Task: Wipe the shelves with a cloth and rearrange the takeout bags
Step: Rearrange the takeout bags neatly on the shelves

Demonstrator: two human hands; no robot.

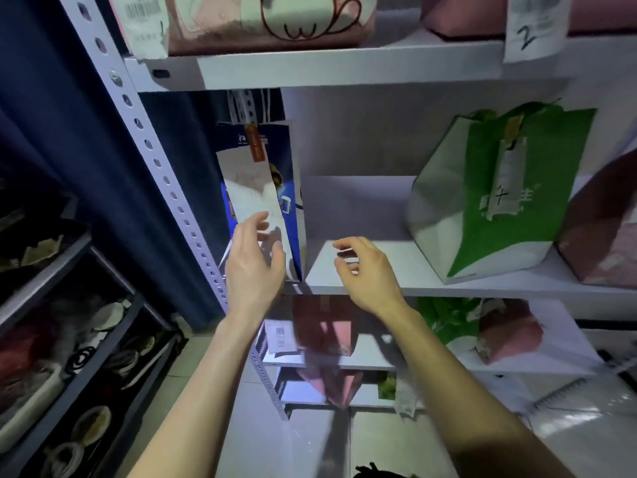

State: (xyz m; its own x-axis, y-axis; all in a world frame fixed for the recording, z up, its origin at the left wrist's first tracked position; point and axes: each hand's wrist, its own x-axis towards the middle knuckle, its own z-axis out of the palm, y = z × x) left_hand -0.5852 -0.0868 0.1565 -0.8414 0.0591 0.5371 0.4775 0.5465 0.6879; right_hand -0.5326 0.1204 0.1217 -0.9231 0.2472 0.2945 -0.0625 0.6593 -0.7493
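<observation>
A blue and white takeout bag point(256, 188) stands upright at the left end of the middle shelf point(365, 270). My left hand point(253, 263) is just in front of its lower part, fingers spread and relaxed, holding nothing. My right hand point(365, 270) hovers over the bare shelf to the right of that bag, fingers loosely curled and empty. A green and white bag point(496, 194) with a receipt stands further right on the same shelf. No cloth is in view.
A dark red bag point(606, 229) sits at the shelf's right edge. Pink bags point(262, 22) stand on the shelf above, and pink and green bags point(324, 326) below. A perforated metal upright point(155, 160) and a dark rack with shoes point(69, 339) are on the left.
</observation>
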